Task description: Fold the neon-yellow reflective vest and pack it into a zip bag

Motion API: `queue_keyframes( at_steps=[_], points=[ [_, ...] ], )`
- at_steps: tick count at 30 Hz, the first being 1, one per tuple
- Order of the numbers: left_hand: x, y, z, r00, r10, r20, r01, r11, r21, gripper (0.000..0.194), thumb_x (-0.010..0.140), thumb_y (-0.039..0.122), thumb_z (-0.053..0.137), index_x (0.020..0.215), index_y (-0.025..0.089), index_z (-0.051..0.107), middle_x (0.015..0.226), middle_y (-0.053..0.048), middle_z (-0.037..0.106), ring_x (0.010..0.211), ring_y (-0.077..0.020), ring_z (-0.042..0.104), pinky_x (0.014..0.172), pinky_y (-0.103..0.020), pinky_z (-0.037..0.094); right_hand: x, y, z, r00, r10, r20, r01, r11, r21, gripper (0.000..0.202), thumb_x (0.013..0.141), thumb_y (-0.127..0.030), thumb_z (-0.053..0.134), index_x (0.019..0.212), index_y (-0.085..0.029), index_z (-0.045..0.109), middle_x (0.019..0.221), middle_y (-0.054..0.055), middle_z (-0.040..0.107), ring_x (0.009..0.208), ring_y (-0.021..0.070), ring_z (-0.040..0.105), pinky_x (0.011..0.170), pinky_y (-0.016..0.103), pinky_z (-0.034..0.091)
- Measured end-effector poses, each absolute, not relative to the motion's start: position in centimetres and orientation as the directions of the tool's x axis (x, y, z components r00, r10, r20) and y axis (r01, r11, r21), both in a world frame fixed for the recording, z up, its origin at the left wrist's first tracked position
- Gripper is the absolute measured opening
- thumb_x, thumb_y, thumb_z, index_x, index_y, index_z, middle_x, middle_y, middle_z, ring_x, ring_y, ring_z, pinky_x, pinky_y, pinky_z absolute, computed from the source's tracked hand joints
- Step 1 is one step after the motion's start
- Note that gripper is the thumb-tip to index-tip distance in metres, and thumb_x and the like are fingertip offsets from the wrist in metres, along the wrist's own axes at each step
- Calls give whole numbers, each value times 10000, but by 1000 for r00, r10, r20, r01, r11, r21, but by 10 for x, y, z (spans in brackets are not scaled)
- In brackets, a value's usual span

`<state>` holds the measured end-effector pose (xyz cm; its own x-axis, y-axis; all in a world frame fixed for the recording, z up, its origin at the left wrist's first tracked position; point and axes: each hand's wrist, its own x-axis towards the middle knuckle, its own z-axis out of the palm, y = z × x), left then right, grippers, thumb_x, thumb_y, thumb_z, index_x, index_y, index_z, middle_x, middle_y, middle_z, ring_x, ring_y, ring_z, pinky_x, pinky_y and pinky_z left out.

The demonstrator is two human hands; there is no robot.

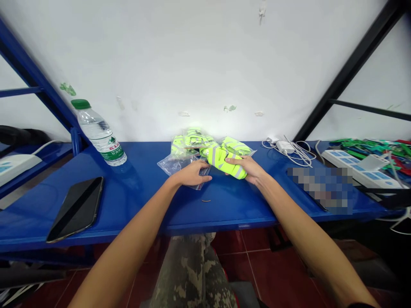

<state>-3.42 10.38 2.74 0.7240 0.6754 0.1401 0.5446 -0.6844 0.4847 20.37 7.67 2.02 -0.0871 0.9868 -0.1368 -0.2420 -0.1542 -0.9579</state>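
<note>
My right hand (248, 168) grips a folded yellow-green vest (224, 160) with grey reflective stripes, thumb on top, a little above the blue table (237, 209). To its left, my left hand (194, 172) rests on a clear plastic bag (173, 164), thumb and fingers apart over its edge. More yellow-green bundles (192, 139) in clear plastic lie behind the hands near the wall. Another folded bundle (236, 146) sits just behind the vest in my right hand. The fingers under the vest are hidden.
A water bottle (104, 139) stands at the left, with a black phone (77, 209) in front. On the right are a charger with white cable (285, 147), a blurred flat item (321, 188) and a power strip (359, 169). A small brown strip (206, 200) lies near the front edge.
</note>
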Motion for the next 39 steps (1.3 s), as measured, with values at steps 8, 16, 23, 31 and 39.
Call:
queue_keyframes(
  at_steps=[8, 16, 23, 31, 39],
  points=[
    [-32, 98, 31, 694, 709, 129, 587, -660, 468, 526, 714, 164, 586, 1235, 140, 652, 1376, -145, 575, 1296, -288, 533, 1129, -416, 414, 203, 78, 19, -115, 988, -107, -235, -132, -963, 320, 589, -255, 912, 847, -164, 745, 893, 89, 779, 689, 216, 715, 582, 333, 619],
    [-32, 99, 22, 636, 737, 231, 592, -657, 467, 642, 675, 318, 770, 1266, 121, 615, 1366, -180, 547, 1299, -340, 522, 1131, -479, 418, 203, 77, 21, -119, 986, -116, -262, -144, -954, 323, 601, -255, 905, 866, -164, 745, 926, 97, 778, 738, 234, 723, 575, 336, 623],
    [-26, 95, 26, 579, 760, 294, 562, -634, 531, 761, 614, 290, 849, 1305, 128, 575, 1438, -185, 443, 1359, -351, 458, 1163, -502, 380, 203, 75, 22, -155, 983, -101, -266, -140, -954, 318, 620, -260, 894, 880, -164, 738, 886, 86, 776, 743, 238, 727, 574, 345, 629],
    [-20, 98, 22, 375, 821, 431, 488, -570, 661, 588, 731, 99, 592, 1317, 136, 576, 1378, -154, 484, 1029, -218, 635, 845, -361, 599, 205, 76, 22, -160, 982, -102, -275, -144, -951, 320, 605, -263, 901, 861, -165, 735, 909, 90, 776, 710, 223, 714, 572, 355, 634],
    [-18, 98, 18, 253, 786, 564, 627, -577, 523, 435, 727, 100, 625, 1158, 156, 615, 1238, -102, 569, 790, -147, 616, 804, -359, 587, 206, 77, 21, -155, 982, -107, -258, -144, -955, 315, 625, -273, 891, 869, -166, 723, 909, 92, 775, 770, 243, 727, 599, 360, 638]
  ],
)
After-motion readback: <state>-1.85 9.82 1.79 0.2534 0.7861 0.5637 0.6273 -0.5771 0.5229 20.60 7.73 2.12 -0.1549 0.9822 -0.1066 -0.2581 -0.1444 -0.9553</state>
